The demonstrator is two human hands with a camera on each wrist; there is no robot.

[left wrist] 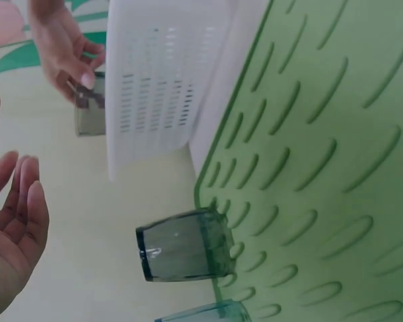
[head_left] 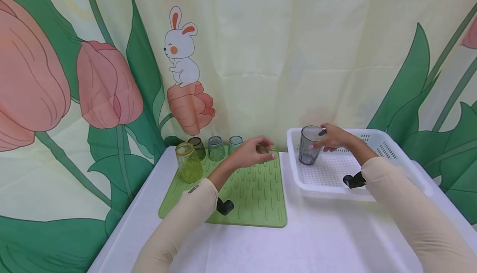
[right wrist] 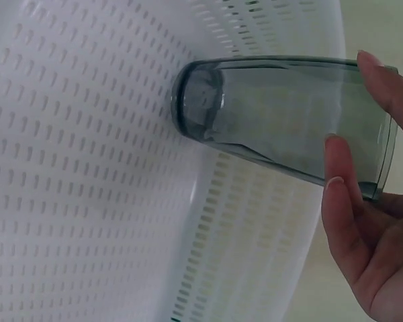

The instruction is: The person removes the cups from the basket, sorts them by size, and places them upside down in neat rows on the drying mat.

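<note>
My right hand (head_left: 331, 137) pinches a tall grey glass (head_left: 308, 151) near its rim, thumb and fingers on opposite sides. The glass is upright at the left part of a white perforated basket (head_left: 337, 192); whether its base touches the basket floor I cannot tell. In the right wrist view the grey glass (right wrist: 275, 121) is see-through and empty. My left hand (head_left: 249, 152) hovers over the right rear of a green ridged mat (head_left: 253, 198), fingers loosely bent, holding nothing. A dark grey glass (left wrist: 185, 245) stands on the mat, apart from that hand and mostly hidden behind it in the head view.
Along the mat's back stand a dark glass (head_left: 197, 148), a bluish-grey glass (head_left: 216, 149) and a blue glass (head_left: 235, 141). A larger yellow glass (head_left: 189, 165) stands before them at the left. A white cloth covers the table (head_left: 298, 240); a printed curtain (head_left: 253, 58) hangs behind.
</note>
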